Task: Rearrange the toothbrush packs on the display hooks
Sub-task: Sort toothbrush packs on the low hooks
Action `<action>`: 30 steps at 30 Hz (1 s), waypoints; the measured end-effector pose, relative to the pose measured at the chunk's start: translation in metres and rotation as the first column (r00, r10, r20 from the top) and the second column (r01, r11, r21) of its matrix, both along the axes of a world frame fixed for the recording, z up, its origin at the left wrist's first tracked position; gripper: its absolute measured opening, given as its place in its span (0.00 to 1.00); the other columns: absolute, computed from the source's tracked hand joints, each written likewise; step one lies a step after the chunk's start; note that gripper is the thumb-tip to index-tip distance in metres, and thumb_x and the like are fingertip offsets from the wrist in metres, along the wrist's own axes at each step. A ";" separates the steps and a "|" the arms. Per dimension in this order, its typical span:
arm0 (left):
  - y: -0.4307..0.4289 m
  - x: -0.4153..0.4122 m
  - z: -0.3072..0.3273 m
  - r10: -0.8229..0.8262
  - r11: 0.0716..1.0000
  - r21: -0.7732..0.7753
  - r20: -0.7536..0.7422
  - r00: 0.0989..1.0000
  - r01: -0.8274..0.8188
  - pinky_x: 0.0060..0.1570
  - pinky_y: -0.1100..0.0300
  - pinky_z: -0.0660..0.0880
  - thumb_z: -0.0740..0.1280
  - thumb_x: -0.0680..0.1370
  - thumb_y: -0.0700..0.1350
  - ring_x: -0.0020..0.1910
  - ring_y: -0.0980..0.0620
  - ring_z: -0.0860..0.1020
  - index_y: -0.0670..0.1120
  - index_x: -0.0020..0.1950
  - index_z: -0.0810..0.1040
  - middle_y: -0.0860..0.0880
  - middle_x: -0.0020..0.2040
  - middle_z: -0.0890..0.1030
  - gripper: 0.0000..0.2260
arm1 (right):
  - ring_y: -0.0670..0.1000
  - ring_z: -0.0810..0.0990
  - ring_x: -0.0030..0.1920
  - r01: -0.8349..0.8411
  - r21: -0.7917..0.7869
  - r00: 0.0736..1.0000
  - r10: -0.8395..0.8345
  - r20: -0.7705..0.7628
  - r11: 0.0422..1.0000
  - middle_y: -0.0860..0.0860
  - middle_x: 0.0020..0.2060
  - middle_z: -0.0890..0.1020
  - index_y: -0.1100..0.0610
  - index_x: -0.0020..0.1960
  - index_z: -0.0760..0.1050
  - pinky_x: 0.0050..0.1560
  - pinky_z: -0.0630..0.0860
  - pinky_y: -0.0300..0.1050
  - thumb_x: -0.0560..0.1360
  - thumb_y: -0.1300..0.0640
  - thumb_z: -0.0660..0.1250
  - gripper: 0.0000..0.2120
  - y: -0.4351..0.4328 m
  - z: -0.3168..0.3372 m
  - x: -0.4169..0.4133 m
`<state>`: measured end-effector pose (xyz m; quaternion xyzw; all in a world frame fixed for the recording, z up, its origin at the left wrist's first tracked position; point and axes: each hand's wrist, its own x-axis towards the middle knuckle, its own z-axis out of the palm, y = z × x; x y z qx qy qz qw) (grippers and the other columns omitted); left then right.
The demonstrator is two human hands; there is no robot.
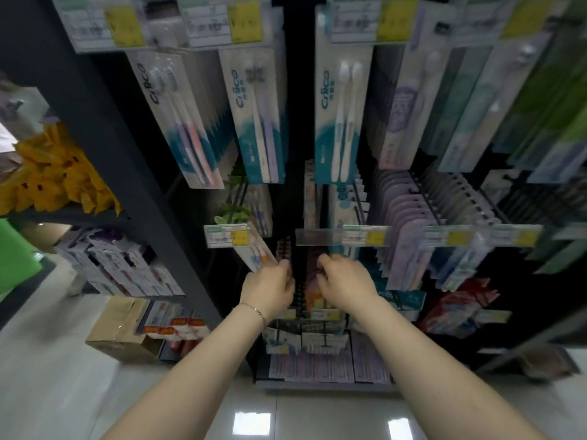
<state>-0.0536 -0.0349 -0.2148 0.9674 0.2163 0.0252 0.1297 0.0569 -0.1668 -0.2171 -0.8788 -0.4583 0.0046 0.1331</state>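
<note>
Dark shop shelving (pixel 104 128) fills the frame, with yellow packets (pixel 57 173) heaped at left and a cardboard box (pixel 124 331) on the floor (pixel 63 392) at lower left. Left of centre, the person's left hand (pixel 270 287) grips the lower end of a tilted toothbrush pack (pixel 254 254) that slants askew below a price tag (pixel 227 235), its fingers curled round the pack's edge. Just right of it, the right hand (pixel 346 284) reaches into reddish packs (pixel 313 281) at centre, fingers (pixel 324 260) bent, though blur hides whether they grasp anything. Across the top, toothbrush packs (pixel 259 122) hang in even files, as do lilac packs (pixel 409 223) at right, suggesting those hooks are settled. The centre hooks look unfinished, with the tilted pack not yet seated.
</note>
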 end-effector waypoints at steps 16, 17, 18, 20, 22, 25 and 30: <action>-0.139 0.094 0.026 -0.187 0.980 0.082 0.038 0.982 0.184 0.41 0.54 0.70 0.58 0.80 0.51 0.48 0.44 0.79 0.47 0.53 0.72 0.48 0.50 0.79 0.09 | 0.59 0.75 0.55 0.131 0.054 0.989 -0.135 0.064 0.990 0.55 0.52 0.77 0.58 0.59 0.72 0.46 0.69 0.49 0.78 0.54 0.59 0.12 -0.153 0.023 0.064; -0.148 0.100 0.029 -0.201 0.976 0.088 0.044 0.979 0.197 0.40 0.54 0.71 0.58 0.80 0.50 0.47 0.44 0.79 0.47 0.53 0.72 0.48 0.49 0.79 0.08 | 0.59 0.75 0.54 0.141 0.064 0.987 -0.145 0.067 0.988 0.55 0.51 0.77 0.58 0.58 0.72 0.45 0.68 0.49 0.78 0.54 0.59 0.12 -0.163 0.024 0.070; -0.156 0.106 0.032 -0.217 0.973 0.090 0.054 0.975 0.212 0.40 0.54 0.73 0.58 0.80 0.50 0.45 0.44 0.79 0.47 0.53 0.71 0.48 0.49 0.79 0.08 | 0.58 0.76 0.53 0.152 0.077 0.985 -0.157 0.067 0.985 0.55 0.50 0.77 0.58 0.58 0.72 0.45 0.68 0.48 0.78 0.54 0.59 0.11 -0.173 0.026 0.075; -0.175 0.118 0.037 -0.243 0.967 0.091 0.063 0.968 0.236 0.40 0.53 0.74 0.58 0.80 0.50 0.44 0.44 0.79 0.46 0.51 0.71 0.48 0.47 0.78 0.08 | 0.57 0.77 0.52 0.176 0.095 0.982 -0.182 0.057 0.980 0.54 0.50 0.77 0.57 0.57 0.72 0.45 0.69 0.48 0.78 0.53 0.60 0.11 -0.192 0.028 0.086; -0.196 0.131 0.041 -0.257 0.963 0.095 0.059 0.965 0.251 0.40 0.54 0.73 0.58 0.80 0.49 0.45 0.44 0.79 0.46 0.51 0.71 0.48 0.47 0.78 0.08 | 0.57 0.77 0.53 0.198 0.081 0.978 -0.202 0.052 0.977 0.53 0.52 0.78 0.56 0.59 0.72 0.47 0.71 0.49 0.78 0.52 0.59 0.13 -0.211 0.031 0.098; -0.228 0.148 0.043 -0.272 0.960 0.082 0.052 0.961 0.268 0.42 0.53 0.74 0.58 0.81 0.49 0.47 0.44 0.79 0.46 0.54 0.72 0.48 0.49 0.78 0.09 | 0.57 0.76 0.54 0.224 0.072 0.972 -0.228 0.050 0.972 0.53 0.52 0.78 0.55 0.59 0.72 0.48 0.71 0.49 0.78 0.52 0.59 0.12 -0.238 0.033 0.114; -0.277 0.178 0.034 -0.300 0.952 0.070 0.025 0.954 0.297 0.40 0.54 0.75 0.58 0.81 0.49 0.47 0.44 0.79 0.46 0.55 0.72 0.47 0.50 0.78 0.09 | 0.56 0.76 0.51 0.254 0.053 0.964 -0.257 0.069 0.966 0.52 0.48 0.76 0.55 0.55 0.72 0.44 0.68 0.48 0.78 0.51 0.59 0.10 -0.279 0.026 0.141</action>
